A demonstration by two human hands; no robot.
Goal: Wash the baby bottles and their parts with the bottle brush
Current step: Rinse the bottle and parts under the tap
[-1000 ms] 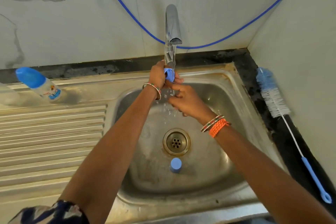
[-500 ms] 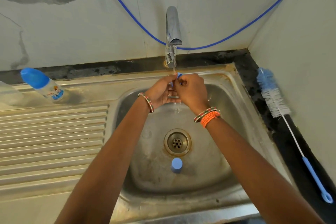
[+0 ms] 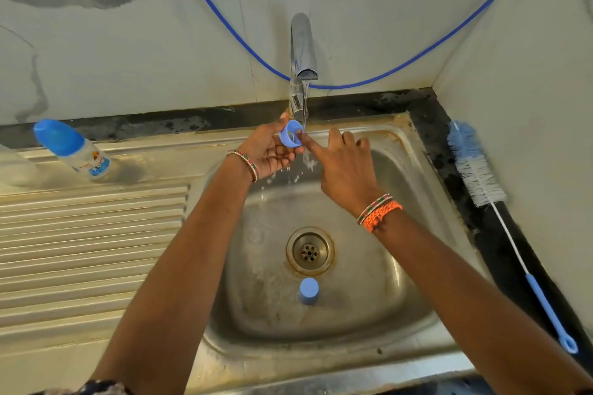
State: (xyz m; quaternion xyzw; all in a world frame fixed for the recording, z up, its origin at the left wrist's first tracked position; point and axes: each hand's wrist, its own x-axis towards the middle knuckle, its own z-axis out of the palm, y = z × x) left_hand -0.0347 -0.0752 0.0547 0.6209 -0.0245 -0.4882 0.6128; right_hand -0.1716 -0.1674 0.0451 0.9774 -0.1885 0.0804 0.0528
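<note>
Blue ring (image 3: pixel 290 137) from a baby bottle: small plastic screw collar, prob. light and stiff, not fragile, but wet, so likely slippery. Best held by the outer rim w/ thumb on one side and fingertips opposite, leaving the hole free for rinsing. Sits up at the back of the sink (image 3: pixel 414 151), right under the tap (image 3: pixel 301 51), w/ water streaming past its right edge. Held by left hand (image 3: pixel 268 151), palm up, fingers curled round the rim, thumb at the top; ring perched at the fingertips, not deep in the palm, opening tilted toward the camera. Right hand (image 3: pixel 345 167) holds nothing: fingers loosely spread, index finger stretched out and touching the ring's right edge, apparently rubbing at the hole. Can't tell how far the fingertip goes in.

Bottle brush (image 3: pixel 478 170) lies untouched on the dark ledge at right, well apart from both hands. Blue cap (image 3: pixel 308 290) stands in the basin just below the drain (image 3: pixel 310 251). Bottle (image 3: pixel 75 149) w/ blue top lies tilted on the draining board (image 3: pixel 93 234), far left. Risk: a wet ring slipping off the fingertips into the basin.
</note>
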